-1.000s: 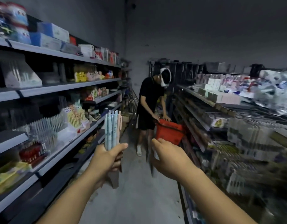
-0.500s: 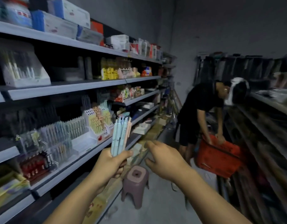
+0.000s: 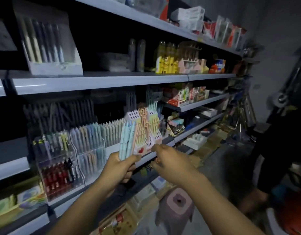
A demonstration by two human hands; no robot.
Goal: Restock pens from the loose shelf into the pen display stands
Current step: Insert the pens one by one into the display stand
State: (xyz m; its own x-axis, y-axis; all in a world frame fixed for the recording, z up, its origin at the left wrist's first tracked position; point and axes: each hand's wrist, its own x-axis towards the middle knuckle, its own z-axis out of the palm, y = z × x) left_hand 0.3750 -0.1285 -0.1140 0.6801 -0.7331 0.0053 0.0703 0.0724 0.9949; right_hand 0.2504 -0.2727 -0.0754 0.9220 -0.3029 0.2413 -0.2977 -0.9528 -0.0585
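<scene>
Left hand of mine is closed round the lower ends of a bunch of pens, thumb across the front, and holds them upright in front of the middle shelf, level with its front edge. They are slim stick pens in matt pastels: most are pale blue, with one or two peach ones on the right of the bunch. Clips and push-buttons point up.

Right hand is just beside the left one and apart from it. Its fingers are loosely bent, thumb and forefinger reach toward the shelf's front edge, and it holds nothing that I can see.

Right behind the bunch, near the front edge, stands a white stepped pen display stand. Its top is pierced with rows of holes. Peach, yellow and blue pens fill part of it, and the holes at its upper left are bare. It has a red mark low on its front, too blurred to read.

Further left along the same shelf stand clear acrylic stands with pastel pens, then red and black ones. On the shelf above, yellow boxes carry dark print I cannot make out.

A pink stool stands on the floor below my right arm.
</scene>
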